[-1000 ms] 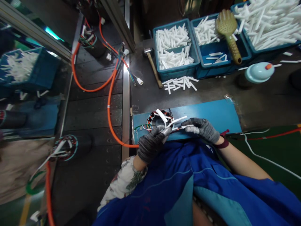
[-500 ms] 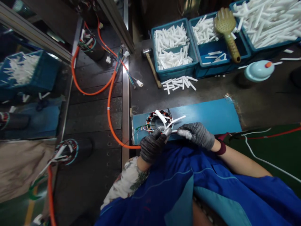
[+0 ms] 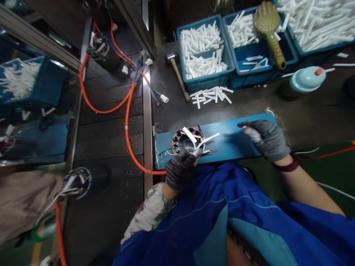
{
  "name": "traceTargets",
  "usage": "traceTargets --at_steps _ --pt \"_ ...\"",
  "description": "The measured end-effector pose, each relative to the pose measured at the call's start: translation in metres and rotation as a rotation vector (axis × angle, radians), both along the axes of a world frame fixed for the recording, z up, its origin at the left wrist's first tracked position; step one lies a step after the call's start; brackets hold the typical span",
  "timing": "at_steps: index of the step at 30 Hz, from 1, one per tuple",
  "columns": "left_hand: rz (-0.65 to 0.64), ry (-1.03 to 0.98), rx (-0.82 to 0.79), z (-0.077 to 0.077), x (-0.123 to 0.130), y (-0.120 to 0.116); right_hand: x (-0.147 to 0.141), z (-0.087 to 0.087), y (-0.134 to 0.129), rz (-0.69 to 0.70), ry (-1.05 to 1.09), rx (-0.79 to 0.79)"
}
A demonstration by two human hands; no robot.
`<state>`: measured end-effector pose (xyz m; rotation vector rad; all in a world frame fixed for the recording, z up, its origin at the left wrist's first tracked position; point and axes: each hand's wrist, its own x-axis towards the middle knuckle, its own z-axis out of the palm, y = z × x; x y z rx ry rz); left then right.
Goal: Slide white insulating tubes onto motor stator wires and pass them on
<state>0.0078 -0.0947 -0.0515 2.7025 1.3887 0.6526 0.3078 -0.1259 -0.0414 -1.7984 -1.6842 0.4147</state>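
Observation:
Gloved in dark grey, my left hand (image 3: pixel 181 166) pinches a white sleeved wire (image 3: pixel 198 151) at the near edge of a wire-wound motor stator (image 3: pixel 175 142). The stator has black, white and orange windings, and white sleeves (image 3: pixel 189 136) stick up from it. Beside the pinching fingers, a lead with a reddish bare-looking end (image 3: pixel 212 151) points right. My right hand (image 3: pixel 262 137), in a grey glove with a pale thumb, is over the right part of the blue mat (image 3: pixel 222 127). Its fingers are loosely bent and slightly apart, with nothing visible in them.
Loose white tubes (image 3: pixel 212 96) lie before a blue bin (image 3: pixel 206 82) of tubes. A hammer (image 3: pixel 179 77) is left of it. A yellowish scoop (image 3: pixel 273 40) rests on another bin, near a light-blue lidded cup (image 3: pixel 307 79). An orange cable (image 3: pixel 127 127) loops over the left rollers.
My right hand has let go of the lead by the stator and moved right and slightly away from me. The left hand keeps its pinch, nearly in place.

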Motion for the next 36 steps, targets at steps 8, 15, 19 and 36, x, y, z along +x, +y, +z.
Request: traceTargets --at_steps 8,15,19,36 --pt "0.027 -0.02 -0.035 0.002 0.001 -0.002 -0.032 -0.021 -0.02 0.152 0.243 0.009" --pt "0.013 0.062 -0.139 0.006 0.001 0.003 -0.052 -0.029 -0.021 0.19 0.488 -0.186" --pt "0.055 0.152 -0.164 0.013 0.0 -0.002 -0.05 -0.027 -0.023 0.199 0.604 -0.327" --pt "-0.368 0.165 0.387 0.001 0.043 0.023 0.062 -0.028 0.059 -0.319 -0.031 0.251"
